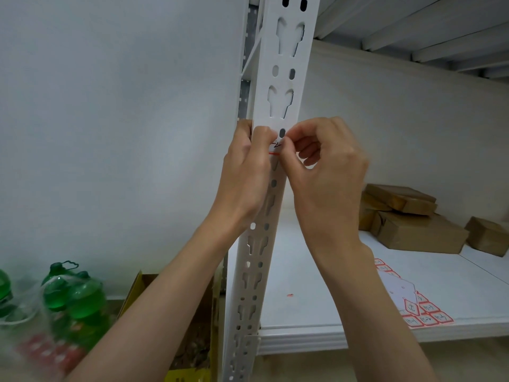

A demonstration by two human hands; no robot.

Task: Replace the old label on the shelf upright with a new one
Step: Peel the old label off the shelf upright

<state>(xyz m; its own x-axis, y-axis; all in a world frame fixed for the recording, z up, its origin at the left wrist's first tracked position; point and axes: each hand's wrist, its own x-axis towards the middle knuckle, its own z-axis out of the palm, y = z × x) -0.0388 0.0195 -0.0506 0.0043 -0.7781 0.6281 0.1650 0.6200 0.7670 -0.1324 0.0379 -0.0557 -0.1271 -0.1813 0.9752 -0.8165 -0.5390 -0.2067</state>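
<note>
Currently both hands are up at the white perforated steel shelf upright (286,86), at about mid-height of the visible run. Small white paper label with a red border and black handwriting (276,146) sits on the front face of the upright, only partly visible between the two hands. Left hand (245,172) wraps the upright's left edge, thumb lying on the front face just beside the label, apparently as a brace. Right hand (325,166) is curled, thumb and forefinger pinched together at the label's right edge (whether an edge is already lifted cannot be told; fingertips cover it). Label lies directly between the hands, right hand nearer to its free edge; upright's long axis runs near vertical, leaning slightly right toward the top. Judgement: any peel or press would run sideways across the face. Sheet of spare red-bordered labels (418,312) lies on the white shelf board (316,299), low right, well apart from the hands.
</note>
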